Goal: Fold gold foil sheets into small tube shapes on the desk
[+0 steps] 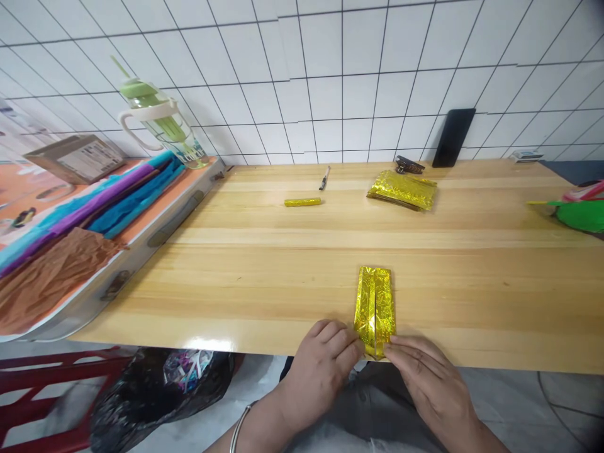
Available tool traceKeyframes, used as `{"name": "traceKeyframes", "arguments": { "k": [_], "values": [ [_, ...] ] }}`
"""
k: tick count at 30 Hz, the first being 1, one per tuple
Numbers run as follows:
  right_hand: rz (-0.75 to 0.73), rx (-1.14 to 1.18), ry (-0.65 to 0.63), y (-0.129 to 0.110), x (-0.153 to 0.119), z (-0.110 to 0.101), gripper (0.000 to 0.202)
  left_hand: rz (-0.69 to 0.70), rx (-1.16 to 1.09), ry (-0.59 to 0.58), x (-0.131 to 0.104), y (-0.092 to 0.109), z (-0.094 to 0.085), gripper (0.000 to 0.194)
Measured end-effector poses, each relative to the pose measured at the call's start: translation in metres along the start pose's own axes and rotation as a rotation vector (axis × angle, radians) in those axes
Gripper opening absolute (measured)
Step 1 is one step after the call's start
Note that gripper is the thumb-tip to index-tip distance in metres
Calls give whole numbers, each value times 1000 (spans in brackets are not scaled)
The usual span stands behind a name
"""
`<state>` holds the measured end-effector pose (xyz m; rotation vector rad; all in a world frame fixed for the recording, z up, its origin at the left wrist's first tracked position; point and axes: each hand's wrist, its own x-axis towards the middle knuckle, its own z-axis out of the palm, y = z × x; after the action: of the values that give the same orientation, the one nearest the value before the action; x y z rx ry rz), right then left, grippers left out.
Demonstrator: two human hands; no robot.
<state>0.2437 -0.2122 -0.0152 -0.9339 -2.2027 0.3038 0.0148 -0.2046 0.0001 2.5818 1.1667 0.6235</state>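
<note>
A folded sheet of shiny gold foil paper (374, 302) lies at the table's near edge, its two sides meeting along a seam down the middle. My left hand (323, 365) is closed on its near left corner, fingers curled and thumb hidden. On the near right corner, my right hand (427, 377) pinches the foil with its fingers together. The foil's near end is slightly bent up between the hands. Farther back lie a thin gold foil roll (302, 202) and a stack of gold foil sheets (403, 190).
Behind are a pen (324, 178), a black clip (409, 165) and a phone (453, 138) leaning on the tiled wall. At left, a raised tabletop holds coloured crepe paper (132, 201), a bottle (160, 119) and a box (78, 160). A black bag (141, 402) hangs below.
</note>
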Motion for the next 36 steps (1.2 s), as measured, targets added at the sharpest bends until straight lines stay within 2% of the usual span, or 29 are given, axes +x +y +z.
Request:
{"name": "traceKeyframes", "arguments": {
  "k": [5,9,16,23,29,36],
  "values": [
    [135,21,9,-3,1,1,33,-144,-32,-20,11,5,-2,15],
    [224,12,10,-6,5,4,29,-201,19,-67,20,9,-5,15],
    [306,-11,75,-10,14,8,21,-244,82,-41,33,11,-2,13],
    [273,-22,67,-8,14,8,19,-257,58,-25,36,11,-2,12],
    [247,-106,17,-5,6,2,27,-236,-27,-55,33,7,-7,15],
    [221,-98,-28,-3,8,-5,16,-228,-161,-105,29,2,-16,4]
  ]
}}
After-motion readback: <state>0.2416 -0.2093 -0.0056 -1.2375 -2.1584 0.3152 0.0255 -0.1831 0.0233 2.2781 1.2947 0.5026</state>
